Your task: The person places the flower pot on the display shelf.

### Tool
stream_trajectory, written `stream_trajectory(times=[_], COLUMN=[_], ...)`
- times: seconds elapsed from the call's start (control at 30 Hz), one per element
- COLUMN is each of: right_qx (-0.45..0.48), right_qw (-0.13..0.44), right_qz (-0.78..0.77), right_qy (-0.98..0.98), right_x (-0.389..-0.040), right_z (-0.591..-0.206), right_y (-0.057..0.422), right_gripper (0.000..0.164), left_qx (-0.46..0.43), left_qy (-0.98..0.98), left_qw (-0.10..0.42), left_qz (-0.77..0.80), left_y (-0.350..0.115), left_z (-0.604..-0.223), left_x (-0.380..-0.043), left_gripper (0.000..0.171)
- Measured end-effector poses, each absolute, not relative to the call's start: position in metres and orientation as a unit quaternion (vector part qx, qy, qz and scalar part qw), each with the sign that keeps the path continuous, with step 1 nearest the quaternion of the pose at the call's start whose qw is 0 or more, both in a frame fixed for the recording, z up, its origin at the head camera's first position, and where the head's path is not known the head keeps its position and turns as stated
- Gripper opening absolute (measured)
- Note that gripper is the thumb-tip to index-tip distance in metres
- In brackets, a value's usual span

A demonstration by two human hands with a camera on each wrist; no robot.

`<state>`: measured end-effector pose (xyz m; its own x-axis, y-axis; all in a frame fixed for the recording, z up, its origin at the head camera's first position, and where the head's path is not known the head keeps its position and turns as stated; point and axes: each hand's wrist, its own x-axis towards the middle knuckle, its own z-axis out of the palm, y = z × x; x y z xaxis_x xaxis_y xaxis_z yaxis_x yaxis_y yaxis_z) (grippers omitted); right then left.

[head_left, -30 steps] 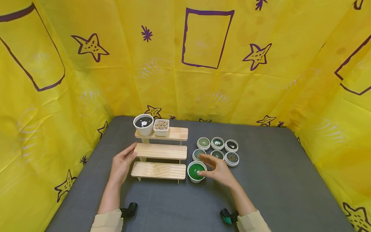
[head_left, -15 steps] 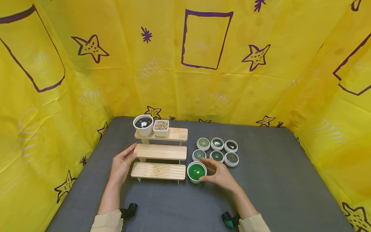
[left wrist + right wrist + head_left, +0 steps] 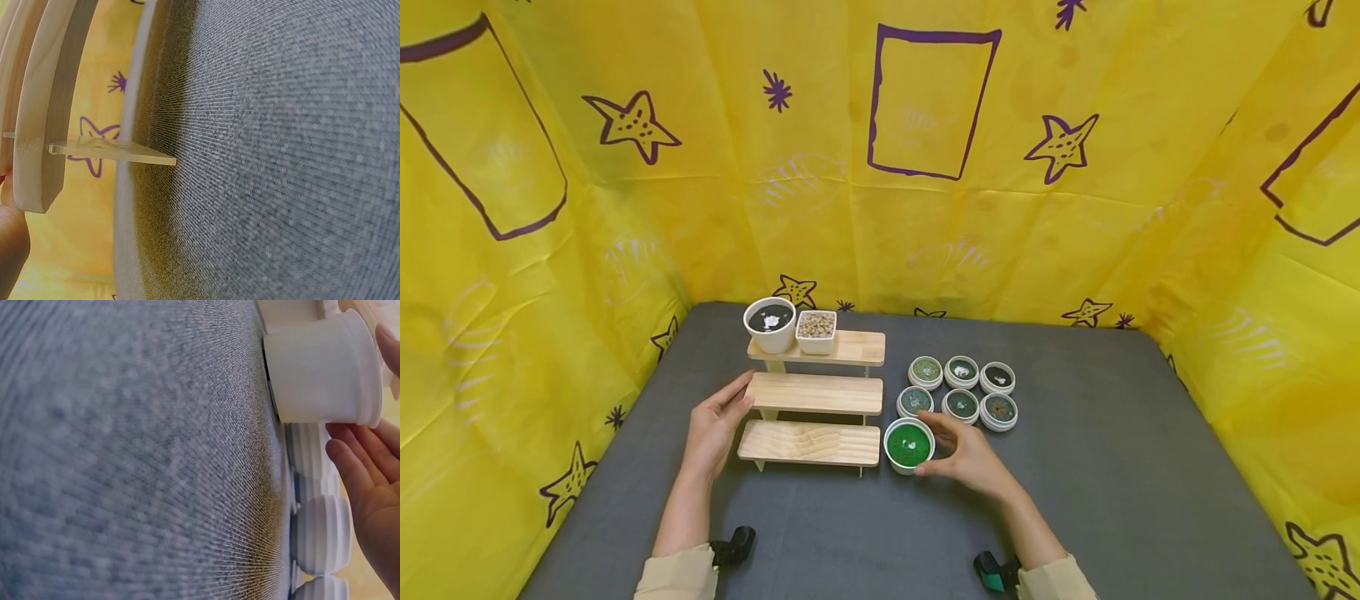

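My left hand (image 3: 715, 425) holds the left end of the middle plank of a three-step wooden display stand (image 3: 816, 392), its thumb in front and its fingers behind. In the left wrist view, a stand plank (image 3: 40, 112) and a clear leg show beside part of that hand. My right hand (image 3: 966, 454) curves round the right side of a round white cup (image 3: 891, 462) with a bright green fill, just right of the lowest plank. Seen from the right wrist, the cup (image 3: 319, 372) is at the table surface, fingertips right at its rim and the thumb across from them.
On the top plank are a larger white pot (image 3: 772, 340) with a dark fill and a square white pot (image 3: 817, 343) of pebbles. Several small round white jars (image 3: 997, 423) stand in two rows behind the right hand. Yellow cloth (image 3: 925, 217) surrounds the grey table (image 3: 1112, 467).
My right hand has come down from over the green-filled cup to its right side, thumb and fingers now at the rim. The left hand and the stand have stayed put.
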<state>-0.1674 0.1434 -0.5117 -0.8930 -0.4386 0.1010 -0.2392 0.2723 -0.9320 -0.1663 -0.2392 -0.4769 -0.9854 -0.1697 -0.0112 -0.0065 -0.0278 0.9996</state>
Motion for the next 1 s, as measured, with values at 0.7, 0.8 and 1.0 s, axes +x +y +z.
stream_trajectory(times=[0.7,0.8,1.0], right_qx=[-0.212,-0.213,-0.210], right_qw=[0.096,0.093,0.084], right_qz=[-0.563,-0.565,-0.580], right_qy=[0.793,0.791,0.783], right_x=[-0.1694,-0.1691,-0.1679], right_z=[-0.5162,-0.5163,-0.5136], right_y=[0.1413,0.1411,0.1415], right_gripper=[0.080,0.080,0.078], left_qx=[0.060,0.061,0.062], left_qy=[-0.697,-0.698,-0.696], left_qw=[0.057,0.057,0.058], left_qz=[-0.713,-0.712,-0.713], left_y=[-0.2389,-0.2391,-0.2396], left_z=[-0.4759,-0.4765,-0.4779], left_x=[-0.1656,-0.1657,-0.1663], left_gripper=[0.051,0.051,0.051])
